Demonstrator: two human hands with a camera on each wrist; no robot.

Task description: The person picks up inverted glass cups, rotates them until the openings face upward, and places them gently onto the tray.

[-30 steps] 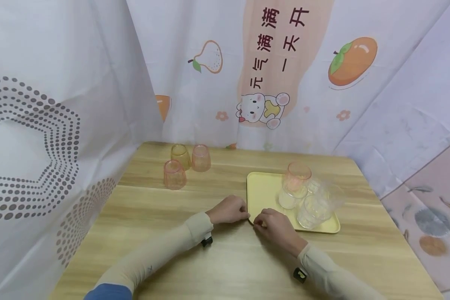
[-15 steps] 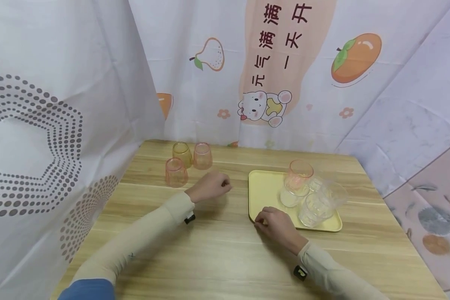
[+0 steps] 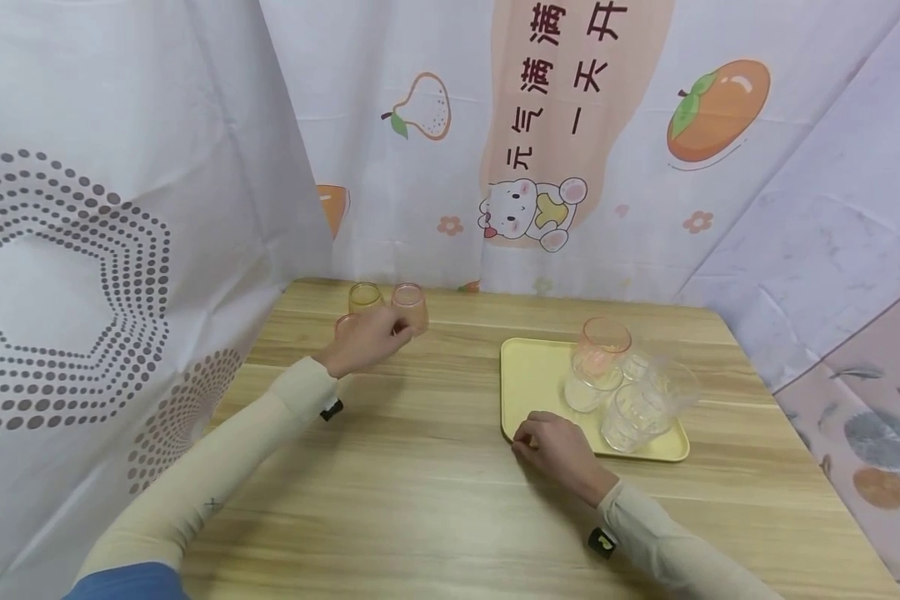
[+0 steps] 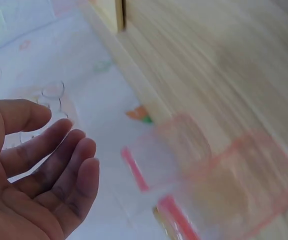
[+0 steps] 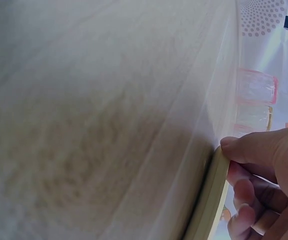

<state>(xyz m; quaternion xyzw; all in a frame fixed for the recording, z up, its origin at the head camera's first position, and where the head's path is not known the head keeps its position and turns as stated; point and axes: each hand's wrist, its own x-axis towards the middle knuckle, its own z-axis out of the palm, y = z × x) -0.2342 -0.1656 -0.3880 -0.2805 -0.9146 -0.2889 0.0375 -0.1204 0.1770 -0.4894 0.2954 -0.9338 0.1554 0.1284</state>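
In the head view my left hand hovers over the cup group at the back left. Its fingers are loosely bent with nothing between them, as the left wrist view shows. One pink cup stands just beyond the fingertips, beside a yellow cup. Another pink cup is mostly hidden behind the hand. Far to the right, my right hand pinches the near left corner of a pale yellow tray. Its thumb lies on the tray's rim in the right wrist view.
On the tray's right side, a pink cup sits atop a clear cup. More clear cups crowd beside it, one tilted outward. A printed curtain hangs behind the wooden table.
My left hand has left the tray's near left corner and moved left and away to the cups. The right hand has stayed at the tray's corner.
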